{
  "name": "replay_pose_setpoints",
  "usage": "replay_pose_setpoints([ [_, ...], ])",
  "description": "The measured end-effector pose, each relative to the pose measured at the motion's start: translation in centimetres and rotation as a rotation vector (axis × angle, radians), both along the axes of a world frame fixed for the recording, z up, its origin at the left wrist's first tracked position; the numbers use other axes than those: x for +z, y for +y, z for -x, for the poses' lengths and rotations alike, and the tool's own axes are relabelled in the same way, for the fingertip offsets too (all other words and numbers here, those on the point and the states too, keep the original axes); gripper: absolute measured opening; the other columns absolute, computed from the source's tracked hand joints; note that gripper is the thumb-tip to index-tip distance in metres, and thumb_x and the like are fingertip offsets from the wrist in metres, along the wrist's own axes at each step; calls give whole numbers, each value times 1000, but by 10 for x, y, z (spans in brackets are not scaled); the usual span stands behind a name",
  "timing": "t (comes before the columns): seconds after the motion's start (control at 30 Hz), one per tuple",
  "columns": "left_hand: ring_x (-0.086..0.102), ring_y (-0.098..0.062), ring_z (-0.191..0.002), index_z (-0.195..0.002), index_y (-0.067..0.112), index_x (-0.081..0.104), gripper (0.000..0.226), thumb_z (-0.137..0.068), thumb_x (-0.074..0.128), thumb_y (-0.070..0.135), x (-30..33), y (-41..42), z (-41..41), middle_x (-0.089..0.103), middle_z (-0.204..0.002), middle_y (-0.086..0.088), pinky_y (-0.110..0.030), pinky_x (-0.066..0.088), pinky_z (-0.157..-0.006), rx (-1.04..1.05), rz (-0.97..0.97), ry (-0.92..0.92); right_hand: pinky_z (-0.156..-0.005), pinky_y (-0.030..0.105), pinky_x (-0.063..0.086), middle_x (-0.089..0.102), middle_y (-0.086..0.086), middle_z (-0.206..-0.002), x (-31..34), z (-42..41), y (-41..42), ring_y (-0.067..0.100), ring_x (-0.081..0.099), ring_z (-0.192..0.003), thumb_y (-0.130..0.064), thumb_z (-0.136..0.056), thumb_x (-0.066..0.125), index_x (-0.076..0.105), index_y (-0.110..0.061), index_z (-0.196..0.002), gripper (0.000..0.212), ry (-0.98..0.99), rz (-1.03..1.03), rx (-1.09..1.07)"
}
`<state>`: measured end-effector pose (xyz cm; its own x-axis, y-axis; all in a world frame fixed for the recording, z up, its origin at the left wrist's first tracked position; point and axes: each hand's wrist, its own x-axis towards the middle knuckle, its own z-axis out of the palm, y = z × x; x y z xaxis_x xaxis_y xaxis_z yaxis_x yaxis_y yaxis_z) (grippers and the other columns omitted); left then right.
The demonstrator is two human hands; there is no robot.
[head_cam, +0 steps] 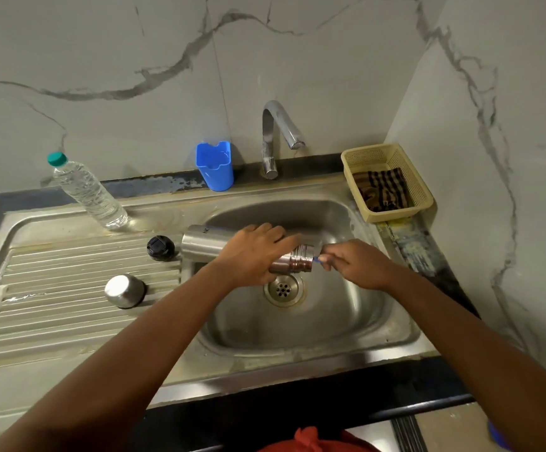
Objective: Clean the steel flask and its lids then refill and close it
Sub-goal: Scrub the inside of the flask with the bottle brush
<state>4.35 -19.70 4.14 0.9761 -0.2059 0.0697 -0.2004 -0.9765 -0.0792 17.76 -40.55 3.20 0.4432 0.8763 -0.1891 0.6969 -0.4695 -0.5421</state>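
Note:
The steel flask [204,245] lies on its side over the sink basin [346,321], its threaded mouth pointing right. My left hand [252,252] grips it around the neck. My right hand [353,262] sits at the mouth and pinches a small blue object [317,260], most of which is hidden by the fingers. The black inner lid [160,247] rests on the drainboard [69,282]. The steel cup lid [124,291] stands upside down nearer the front of it.
A water bottle with a green cap [89,192] stands at the back left. A blue holder [215,166] and the tap [276,138] are behind the basin. A cream basket [387,182] holding a checked cloth sits at the right. The drain [283,289] lies under the flask.

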Motion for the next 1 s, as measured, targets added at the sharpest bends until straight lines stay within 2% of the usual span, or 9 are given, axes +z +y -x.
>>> replay_pose_setpoints([
  [0.2,65,-24,-87,-130,24,55,82,-55,83,41,-11,17,22,65,-103,-2,-33,51,-67,119,-19,88,-64,31,46,60,-15,-69,-11,-19,-35,4,55,-67,-50,-90,46,65,-28,-78,31,-125,-2,-110],
  [0.33,65,-27,-90,-130,25,53,79,-58,81,41,-13,-2,14,65,-106,-4,-36,52,-69,117,32,86,-64,28,34,59,-12,-82,-10,15,-1,10,50,-73,-34,-97,53,67,-22,-88,20,-208,-29,-25],
  [0.43,64,-25,-87,-131,26,51,81,-57,80,42,-9,-1,13,64,-104,-2,-36,52,-67,102,19,67,-62,28,32,56,-12,-79,-13,15,-1,9,48,-71,-36,-97,52,62,-23,-84,22,-226,-26,-19],
  [0.53,64,-23,-86,-131,28,51,85,-54,82,42,-10,16,26,64,-103,0,-33,51,-66,140,-7,79,-60,31,40,55,-11,-75,-18,-7,-29,11,53,-70,-49,-94,43,55,-30,-78,27,-192,-17,-67],
  [0.6,64,-23,-86,-132,28,50,86,-53,82,42,-14,20,31,64,-104,0,-34,51,-67,160,-23,108,-59,34,43,49,-11,-69,-18,-8,-35,12,50,-67,-48,-95,43,48,-32,-74,27,-221,3,-68],
  [0.7,63,-25,-89,-133,28,42,87,-56,81,39,-16,18,29,63,-105,-2,-34,50,-67,208,4,112,-56,31,34,47,-12,-68,-16,2,-27,13,46,-63,-37,-98,50,52,-24,-75,27,-268,-46,-92],
  [0.77,62,-25,-92,-134,29,36,86,-60,80,39,-14,17,25,62,-108,-3,-35,51,-71,216,17,73,-56,29,29,49,-11,-69,-11,8,-19,14,45,-62,-40,-96,45,55,-22,-76,29,-277,-86,-98],
  [0.9,64,-25,-84,-127,24,55,77,-57,83,38,-5,-6,14,64,-101,-3,-35,52,-67,105,27,-3,-56,28,32,59,-6,-71,-7,18,-2,16,53,-64,-39,-99,46,61,-20,-86,27,-231,-57,2],
  [1.0,64,-24,-83,-126,24,57,75,-57,82,41,-1,-2,12,64,-99,-2,-33,51,-65,72,-3,-24,-55,30,40,61,-6,-73,-9,6,-14,16,56,-66,-47,-96,42,60,-25,-83,31,-249,-110,19],
])
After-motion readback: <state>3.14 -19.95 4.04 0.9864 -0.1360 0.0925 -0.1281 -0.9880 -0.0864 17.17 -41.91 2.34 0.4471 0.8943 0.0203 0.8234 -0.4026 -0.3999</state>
